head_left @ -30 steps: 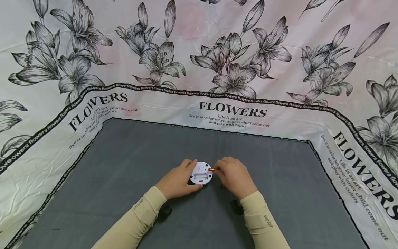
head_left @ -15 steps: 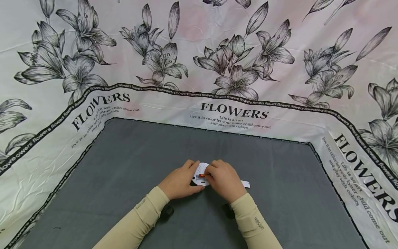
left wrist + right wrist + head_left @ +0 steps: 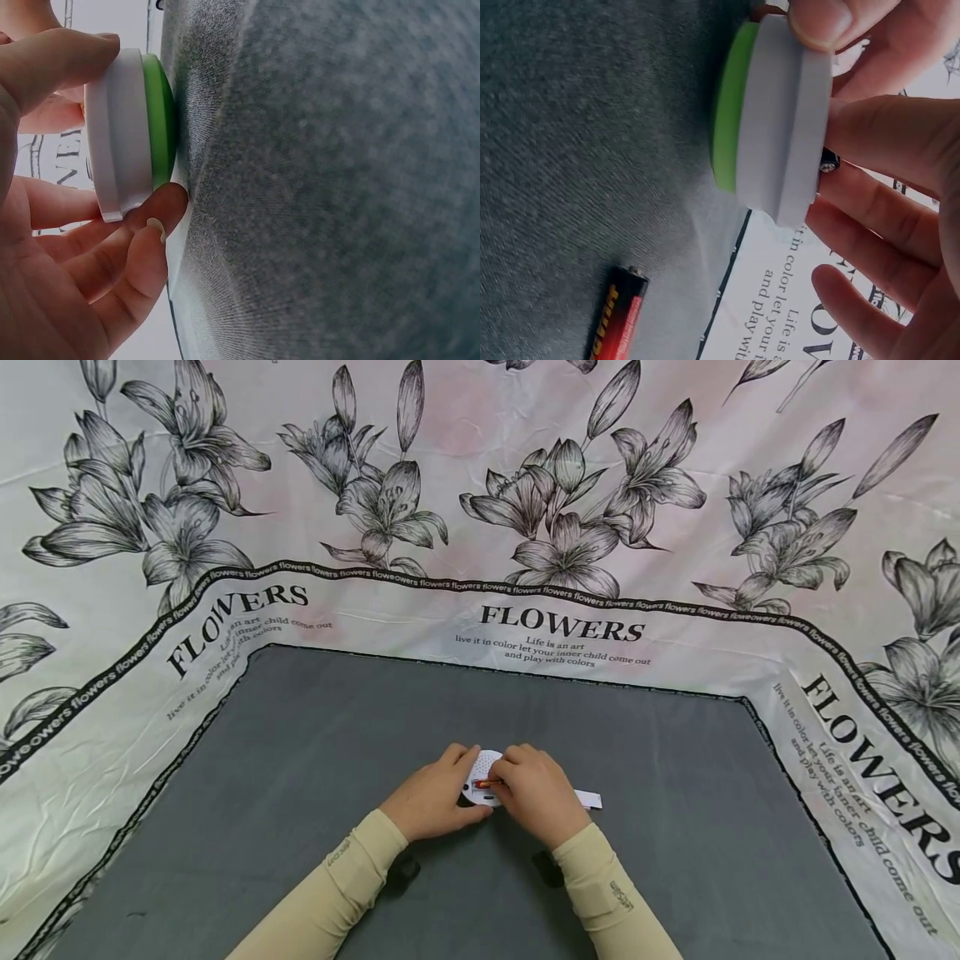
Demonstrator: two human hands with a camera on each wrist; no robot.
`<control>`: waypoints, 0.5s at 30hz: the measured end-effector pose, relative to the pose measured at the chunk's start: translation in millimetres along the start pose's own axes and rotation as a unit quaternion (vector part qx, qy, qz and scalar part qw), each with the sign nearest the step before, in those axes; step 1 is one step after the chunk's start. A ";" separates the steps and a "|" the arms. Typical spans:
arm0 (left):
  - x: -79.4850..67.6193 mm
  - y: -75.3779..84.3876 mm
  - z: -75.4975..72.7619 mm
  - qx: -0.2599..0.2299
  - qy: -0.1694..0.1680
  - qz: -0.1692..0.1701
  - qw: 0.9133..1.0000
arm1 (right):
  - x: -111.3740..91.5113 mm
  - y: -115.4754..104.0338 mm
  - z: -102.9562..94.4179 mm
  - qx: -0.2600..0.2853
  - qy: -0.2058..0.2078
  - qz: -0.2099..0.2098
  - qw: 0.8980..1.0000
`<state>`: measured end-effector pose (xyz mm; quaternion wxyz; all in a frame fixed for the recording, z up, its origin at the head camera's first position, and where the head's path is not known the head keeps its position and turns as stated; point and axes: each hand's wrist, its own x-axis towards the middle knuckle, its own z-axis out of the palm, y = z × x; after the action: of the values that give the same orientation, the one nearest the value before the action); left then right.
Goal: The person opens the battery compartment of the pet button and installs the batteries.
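Observation:
A round white device (image 3: 487,763) with a speaker grille and a battery compartment faces up between the hands in the head view. Its underside is green, as the left wrist view shows on the device (image 3: 124,135). My left hand (image 3: 429,799) grips its left edge between thumb and fingers. Over its right part, my right hand (image 3: 542,792) pinches a red and black battery (image 3: 484,784) at the compartment. In the right wrist view the black end of that battery (image 3: 829,160) shows under the fingers. Much of the compartment is hidden by the right hand.
A second battery (image 3: 619,315) lies on the grey cloth (image 3: 360,718), seen in the right wrist view. Beyond the right hand a white strip (image 3: 588,799) rests on the cloth. Dark wrist-worn pieces (image 3: 402,872) hang under both wrists.
My right hand has moved left, bringing the battery from the device's right edge down to the compartment. The white strip has come into sight. The left hand keeps its grip on the device.

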<state>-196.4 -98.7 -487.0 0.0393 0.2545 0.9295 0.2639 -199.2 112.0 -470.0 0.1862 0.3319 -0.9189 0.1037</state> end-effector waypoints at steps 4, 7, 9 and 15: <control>-0.5 0.2 0.1 0.002 0.002 0.003 1.000 | 0.4 0.7 0.2 0.001 -0.006 0.001 1.000; -0.6 0.2 0.7 0.001 0.006 0.003 1.000 | 0.3 2.2 -2.1 0.006 -0.010 0.007 1.000; -1.0 0.2 0.8 0.001 0.008 0.003 1.000 | 0.0 3.7 -4.0 0.009 -0.011 0.013 1.000; -1.4 0.5 1.2 0.005 0.010 0.007 1.000 | -3.2 6.2 -7.8 0.032 -0.017 0.040 0.999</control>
<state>-194.7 -98.4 -487.9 0.0268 0.2580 0.9294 0.2626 -198.8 121.0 -464.7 0.1549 0.3026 -0.9307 0.1349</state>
